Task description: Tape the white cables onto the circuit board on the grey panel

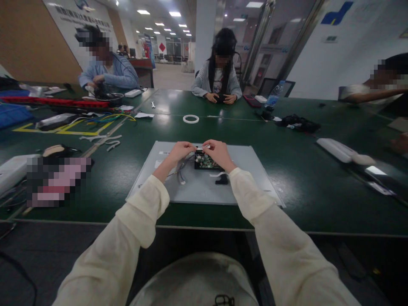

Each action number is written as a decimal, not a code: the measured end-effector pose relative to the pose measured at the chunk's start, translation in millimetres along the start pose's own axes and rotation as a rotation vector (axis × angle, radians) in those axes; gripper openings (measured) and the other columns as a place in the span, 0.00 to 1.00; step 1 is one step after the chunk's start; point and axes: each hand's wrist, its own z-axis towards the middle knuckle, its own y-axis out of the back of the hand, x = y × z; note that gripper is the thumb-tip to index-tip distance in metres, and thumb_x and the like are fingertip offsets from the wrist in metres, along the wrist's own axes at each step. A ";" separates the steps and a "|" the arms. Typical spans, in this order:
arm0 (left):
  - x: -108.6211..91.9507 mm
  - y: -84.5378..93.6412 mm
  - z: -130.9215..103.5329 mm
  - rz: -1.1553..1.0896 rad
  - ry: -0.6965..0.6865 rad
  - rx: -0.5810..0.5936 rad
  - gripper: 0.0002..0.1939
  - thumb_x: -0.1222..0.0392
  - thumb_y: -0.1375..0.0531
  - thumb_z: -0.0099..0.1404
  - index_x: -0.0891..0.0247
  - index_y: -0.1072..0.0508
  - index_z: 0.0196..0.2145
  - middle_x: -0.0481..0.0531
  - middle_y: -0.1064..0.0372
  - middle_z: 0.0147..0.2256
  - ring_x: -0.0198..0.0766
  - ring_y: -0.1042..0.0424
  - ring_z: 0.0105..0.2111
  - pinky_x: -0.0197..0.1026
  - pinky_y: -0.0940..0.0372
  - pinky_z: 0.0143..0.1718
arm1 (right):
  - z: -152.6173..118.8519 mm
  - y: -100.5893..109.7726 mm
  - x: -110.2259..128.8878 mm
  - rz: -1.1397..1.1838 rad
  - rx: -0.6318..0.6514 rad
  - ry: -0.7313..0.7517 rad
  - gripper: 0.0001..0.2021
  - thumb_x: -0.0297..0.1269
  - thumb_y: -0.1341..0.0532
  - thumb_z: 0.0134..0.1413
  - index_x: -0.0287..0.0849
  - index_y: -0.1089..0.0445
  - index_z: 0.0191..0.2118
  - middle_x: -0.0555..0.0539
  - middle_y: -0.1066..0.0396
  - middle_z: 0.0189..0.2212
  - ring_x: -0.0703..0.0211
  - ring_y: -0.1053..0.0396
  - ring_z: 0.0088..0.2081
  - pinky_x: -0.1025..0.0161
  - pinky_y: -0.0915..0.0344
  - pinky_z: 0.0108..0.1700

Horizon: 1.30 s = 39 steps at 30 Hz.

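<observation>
A flat grey panel (197, 193) lies on the table in front of me. On its upper middle sits a green circuit board (207, 162) in a black frame. Both hands are closed at the board's far edge. My left hand (181, 153) pinches the left end of a small white strip (199, 148), and my right hand (219, 153) pinches its right end. Fingertips partly hide the strip. Grey cables (181, 172) curve down beside the board on the left. Below it, near my right wrist, lie a white ribbon (216, 174) and a small black piece (222, 180).
A roll of white tape (191, 119) lies beyond the panel. To the left are white strip scraps (113, 143), coloured wires (110, 118) and a blurred pink item (65, 180). A long white device (334, 150) lies right. People sit across the dark green table (153, 127).
</observation>
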 end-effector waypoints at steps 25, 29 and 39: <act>2.4 -6.5 -4.2 0.774 -0.084 -0.122 0.13 0.52 0.47 0.63 0.63 0.29 0.34 0.57 0.28 0.35 0.44 0.30 0.38 0.39 0.39 0.35 | -0.9 2.7 12.7 -0.449 0.173 -0.048 0.09 0.34 0.44 0.54 0.41 0.27 0.35 0.46 0.26 0.33 0.60 0.30 0.37 0.67 0.41 0.38; 1.3 -7.2 -5.5 0.820 -0.071 -0.117 0.13 0.52 0.47 0.63 0.63 0.29 0.33 0.57 0.27 0.33 0.44 0.30 0.36 0.39 0.40 0.33 | -2.1 2.1 13.6 -0.479 0.172 -0.066 0.09 0.35 0.44 0.55 0.42 0.27 0.36 0.46 0.26 0.32 0.59 0.30 0.36 0.67 0.41 0.36; 2.6 -8.8 -4.3 0.939 -0.074 -0.110 0.14 0.51 0.48 0.63 0.62 0.28 0.34 0.57 0.27 0.33 0.44 0.29 0.36 0.39 0.39 0.32 | -2.2 0.8 13.3 -0.566 0.193 -0.037 0.09 0.35 0.45 0.56 0.43 0.27 0.36 0.46 0.26 0.33 0.58 0.31 0.37 0.66 0.42 0.33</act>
